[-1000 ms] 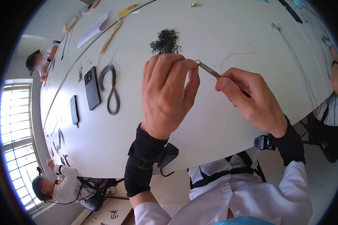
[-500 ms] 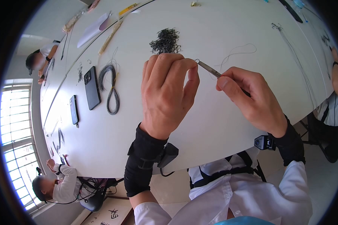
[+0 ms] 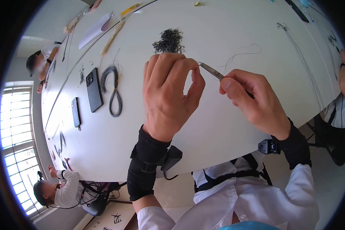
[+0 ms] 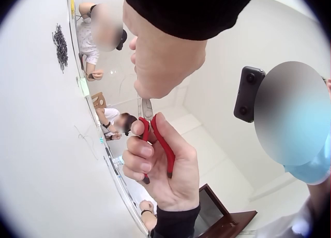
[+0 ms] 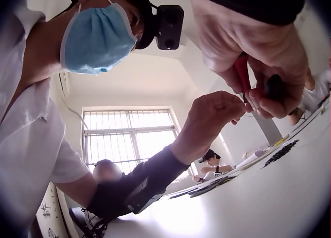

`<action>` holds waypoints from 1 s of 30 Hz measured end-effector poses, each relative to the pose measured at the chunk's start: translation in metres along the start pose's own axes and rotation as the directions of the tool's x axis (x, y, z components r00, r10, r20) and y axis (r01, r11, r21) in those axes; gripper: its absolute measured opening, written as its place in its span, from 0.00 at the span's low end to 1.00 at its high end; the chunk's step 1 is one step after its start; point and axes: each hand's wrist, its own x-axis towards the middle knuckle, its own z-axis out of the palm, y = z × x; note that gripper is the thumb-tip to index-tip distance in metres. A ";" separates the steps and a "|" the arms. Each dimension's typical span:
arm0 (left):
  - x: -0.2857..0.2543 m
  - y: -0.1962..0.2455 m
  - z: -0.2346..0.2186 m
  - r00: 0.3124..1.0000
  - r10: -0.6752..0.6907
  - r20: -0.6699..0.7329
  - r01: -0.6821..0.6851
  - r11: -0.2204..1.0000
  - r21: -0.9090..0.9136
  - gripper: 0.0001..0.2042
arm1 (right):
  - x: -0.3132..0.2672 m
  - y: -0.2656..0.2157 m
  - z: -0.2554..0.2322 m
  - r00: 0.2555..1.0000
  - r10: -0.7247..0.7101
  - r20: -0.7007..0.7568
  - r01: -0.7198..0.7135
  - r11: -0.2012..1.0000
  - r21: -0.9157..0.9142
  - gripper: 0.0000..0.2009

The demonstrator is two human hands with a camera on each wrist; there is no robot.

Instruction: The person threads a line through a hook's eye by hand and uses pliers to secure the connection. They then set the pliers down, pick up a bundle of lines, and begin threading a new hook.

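Note:
My left hand (image 3: 168,94) is raised over the table, thumb and index fingertip pinched together on a small curved wire piece, like a hook (image 3: 199,63). Right at that curve are the tips of the pliers (image 3: 211,71). My right hand (image 3: 257,100) grips these pliers; in the left wrist view their red handles (image 4: 164,145) lie between the thumb and curled fingers. Just beyond the left hand, a pile of small dark curved wire pieces (image 3: 169,40) lies on the table. The left palm side is hidden in the head view.
On the white table (image 3: 218,126) lie a phone (image 3: 94,90), a smaller phone (image 3: 76,112) and a tied coil of dark line (image 3: 115,92) to the left. A loose thin thread (image 3: 249,46) and long wires (image 3: 301,57) lie right. Other people sit around.
My left hand has shifted slightly left and away from me, and the pliers' tips have moved a little left with it. Both grips look the same.

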 end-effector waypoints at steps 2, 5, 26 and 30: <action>-0.002 -0.002 0.004 1.000 -0.010 -0.014 0.009 0.999 -0.052 0.10 | 0.001 -0.002 -0.004 0.998 0.050 0.037 -0.053 0.995 0.083 0.19; -0.003 -0.004 0.004 1.000 0.004 -0.007 -0.005 0.993 -0.116 0.11 | 0.005 -0.002 -0.010 0.993 0.107 0.052 -0.118 0.947 0.300 0.18; -0.004 0.014 0.005 0.899 -0.359 0.250 0.437 0.704 -0.560 0.05 | 0.020 0.000 -0.013 0.990 0.115 0.084 -0.142 0.790 0.596 0.11; 0.000 0.027 -0.002 0.768 -0.472 0.434 0.633 0.452 -0.629 0.05 | 0.018 -0.003 -0.010 0.995 0.093 0.027 -0.092 0.814 0.573 0.11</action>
